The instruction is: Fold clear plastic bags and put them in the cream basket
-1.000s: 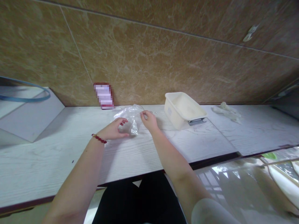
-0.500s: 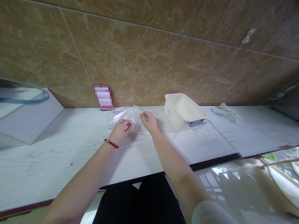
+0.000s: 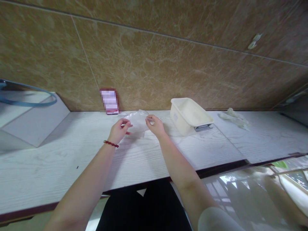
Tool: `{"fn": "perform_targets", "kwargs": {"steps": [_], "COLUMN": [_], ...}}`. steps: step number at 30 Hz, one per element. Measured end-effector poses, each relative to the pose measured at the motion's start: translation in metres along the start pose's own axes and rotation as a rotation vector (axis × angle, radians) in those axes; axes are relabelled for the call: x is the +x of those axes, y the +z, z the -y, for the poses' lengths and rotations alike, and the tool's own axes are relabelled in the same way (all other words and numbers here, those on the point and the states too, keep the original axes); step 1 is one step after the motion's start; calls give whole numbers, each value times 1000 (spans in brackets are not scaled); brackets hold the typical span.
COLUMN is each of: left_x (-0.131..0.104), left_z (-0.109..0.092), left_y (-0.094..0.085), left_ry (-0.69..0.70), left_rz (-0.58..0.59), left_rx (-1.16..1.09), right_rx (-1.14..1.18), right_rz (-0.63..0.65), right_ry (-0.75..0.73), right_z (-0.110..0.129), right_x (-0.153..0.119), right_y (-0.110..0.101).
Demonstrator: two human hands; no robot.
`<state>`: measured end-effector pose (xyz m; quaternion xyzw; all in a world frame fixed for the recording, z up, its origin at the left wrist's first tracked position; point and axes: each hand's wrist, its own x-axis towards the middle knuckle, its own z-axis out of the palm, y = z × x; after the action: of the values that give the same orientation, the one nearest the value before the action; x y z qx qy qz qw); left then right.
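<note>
A clear plastic bag (image 3: 138,124) is spread between my hands over the white wood-grain table (image 3: 134,163). My left hand (image 3: 120,130), with a red bead bracelet (image 3: 111,143) at the wrist, pinches the bag's left side between thumb and fingers. On the other side my right hand (image 3: 154,125) grips the bag's upper right edge with thumb and forefinger. To the right of my right hand stands a cream plastic tub (image 3: 183,118) with a grey clip on its near side.
A pixelated red and white object (image 3: 110,101) leans against the brown tiled wall (image 3: 149,67). At the left sits a white box (image 3: 48,123) with a blue band (image 3: 36,104) on top. Crumpled whitish material (image 3: 234,118) lies right of the tub.
My left hand has moved slightly left and its fingers have shifted on the bag. The bag now looks flatter and more stretched out between both hands. The view has shifted a little.
</note>
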<state>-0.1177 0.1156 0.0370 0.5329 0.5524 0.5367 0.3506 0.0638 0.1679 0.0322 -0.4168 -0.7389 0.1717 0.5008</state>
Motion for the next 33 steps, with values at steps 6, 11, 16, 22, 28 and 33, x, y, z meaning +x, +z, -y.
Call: {"fn": "perform_targets", "kwargs": {"steps": [6,11,16,22,28,33], "left_x": [4,5,9,14,12,11], "left_z": [1,-4,-5,1,1,3], "left_y": [-3,-7,-9,-13,-11,-8], "left_ry": [-30,-91,-104,-87,-114,-100], "left_rz": [-40,-135,-215,-231,-162,-105], "left_rx": [-80,-72,-112,-242,-357,-413], "right_rx": [54,138,192,281,376,312], "right_rz": [-10,54,76,64,127,166], "right_ry": [74,211,236,207,263,192], "right_z": [0,-5,-8,-3,-5,-8], "right_x": [2,2,3,4,2,1], "right_y": [-2,-2,0,-2,3,6]}}
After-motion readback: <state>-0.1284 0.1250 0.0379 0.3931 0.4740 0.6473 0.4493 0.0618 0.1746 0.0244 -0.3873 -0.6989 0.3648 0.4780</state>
